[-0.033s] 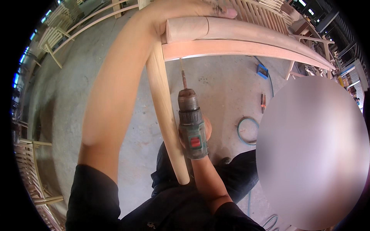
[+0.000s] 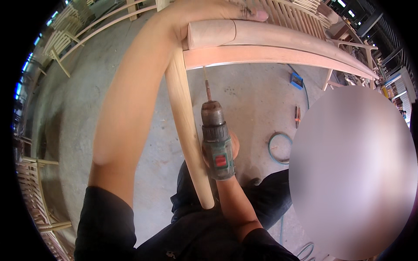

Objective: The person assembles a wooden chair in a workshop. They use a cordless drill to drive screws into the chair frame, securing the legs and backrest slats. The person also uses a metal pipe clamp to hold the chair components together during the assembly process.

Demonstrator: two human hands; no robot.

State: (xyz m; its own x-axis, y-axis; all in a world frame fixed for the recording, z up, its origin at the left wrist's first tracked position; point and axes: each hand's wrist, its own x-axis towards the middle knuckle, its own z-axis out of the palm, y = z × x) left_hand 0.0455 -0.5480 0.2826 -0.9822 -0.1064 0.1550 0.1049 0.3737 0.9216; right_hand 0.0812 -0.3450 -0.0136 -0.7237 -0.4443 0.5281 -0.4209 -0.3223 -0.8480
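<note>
- The grey floor (image 2: 252, 104) was spread below everything.
- The wooden frame (image 2: 283, 39) was in the upper part of the view, and its pale leg (image 2: 187, 126) ran down toward the person.
- The drill (image 2: 219, 150) was just beside the leg, pointing to the frame.
- The left grip (image 2: 217, 11) lay over the frame's rounded end; I could not tell how far it was closed.
- The right grip (image 2: 235, 145), partly hidden, was closed around the drill.
- A hose coil (image 2: 269, 150) and a smaller blue box (image 2: 296, 81) lay on the floor.
- The thin bit (image 2: 208, 90) reached near the frame's lower edge.
</note>
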